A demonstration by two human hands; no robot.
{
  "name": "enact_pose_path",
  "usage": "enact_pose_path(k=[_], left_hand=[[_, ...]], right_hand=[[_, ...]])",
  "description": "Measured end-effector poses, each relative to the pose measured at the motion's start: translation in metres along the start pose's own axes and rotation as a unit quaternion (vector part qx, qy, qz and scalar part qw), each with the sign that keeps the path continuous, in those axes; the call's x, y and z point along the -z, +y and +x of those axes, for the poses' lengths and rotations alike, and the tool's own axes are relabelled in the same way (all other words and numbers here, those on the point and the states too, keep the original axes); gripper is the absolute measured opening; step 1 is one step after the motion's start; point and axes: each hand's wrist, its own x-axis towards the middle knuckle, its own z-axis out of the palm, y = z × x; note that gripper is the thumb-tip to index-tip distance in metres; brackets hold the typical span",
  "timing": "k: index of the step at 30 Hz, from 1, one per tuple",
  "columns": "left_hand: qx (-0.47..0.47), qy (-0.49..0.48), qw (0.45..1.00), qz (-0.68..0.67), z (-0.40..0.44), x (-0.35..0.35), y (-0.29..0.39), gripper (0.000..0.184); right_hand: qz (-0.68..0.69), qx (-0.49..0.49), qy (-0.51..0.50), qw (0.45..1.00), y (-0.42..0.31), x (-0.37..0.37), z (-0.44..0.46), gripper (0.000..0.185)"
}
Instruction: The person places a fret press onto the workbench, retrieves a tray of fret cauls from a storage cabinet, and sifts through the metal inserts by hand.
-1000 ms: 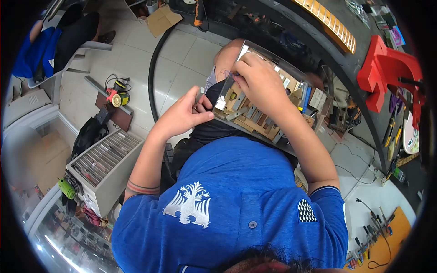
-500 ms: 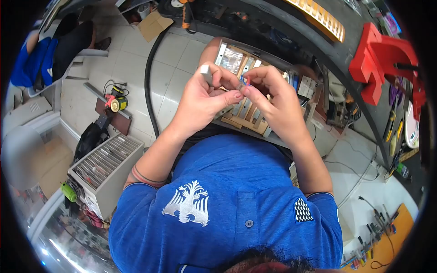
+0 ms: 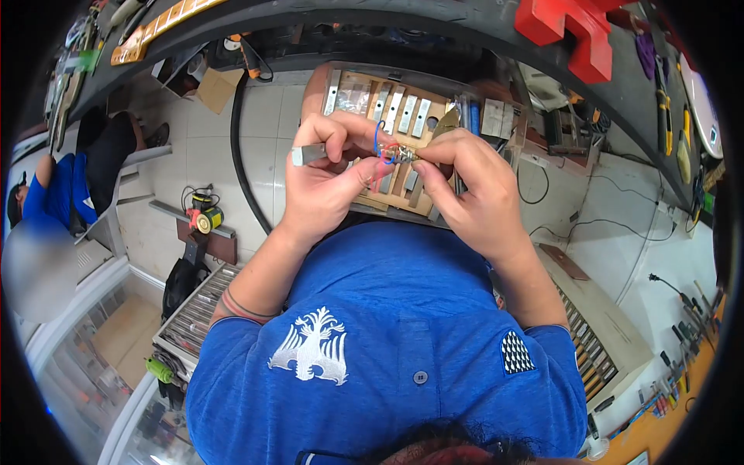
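My left hand (image 3: 325,170) holds a square grey metal bar (image 3: 308,155) against its palm, and its thumb and forefinger pinch blue and red wires (image 3: 380,146). Between my two hands is a small metallic part (image 3: 401,154) joined to those wires. The fingertips of my right hand (image 3: 473,174) grip its right side. Beneath the hands lies an open drawer or tray (image 3: 356,80) with a wooden insert and several metal bars (image 3: 407,114). My fingers partly hide the small part.
A dark bench edge (image 3: 310,25) curves across the top, bearing a red metal piece (image 3: 577,35) and a guitar neck (image 3: 167,25). Another person (image 3: 58,186) is at the far left. Below left stands a slotted case (image 3: 194,310); cables lie at the right.
Both hands came together over the tray, my right hand leaving its far left corner. The wired part now shows between them. The view has turned, shifting the bench and floor items.
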Motion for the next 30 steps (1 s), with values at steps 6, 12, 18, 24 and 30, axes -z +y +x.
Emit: enact_pose_path(k=[6, 12, 18, 24, 30], left_hand=[[-0.017, 0.001, 1.0, -0.024, 0.009, -0.008, -0.011, 0.05], [-0.009, 0.001, 1.0, -0.015, 0.012, -0.009, -0.013, 0.049], [-0.019, -0.044, 0.997, 0.056, 0.004, -0.005, -0.016, 0.043], [-0.053, -0.039, 0.994, 0.093, -0.005, 0.001, -0.02, 0.042], [-0.032, -0.028, 0.995, 0.091, -0.011, 0.002, -0.022, 0.043]], right_hand=[[0.006, 0.013, 0.013, 1.0, 0.008, 0.011, -0.008, 0.021], [0.018, 0.02, 0.006, 1.0, 0.016, 0.015, -0.006, 0.018], [0.049, -0.051, -0.049, 0.996, 0.026, 0.012, -0.011, 0.014], [0.227, -0.282, -0.088, 0.928, 0.019, 0.007, -0.014, 0.017], [0.121, -0.192, -0.079, 0.971, 0.021, 0.005, -0.019, 0.018]])
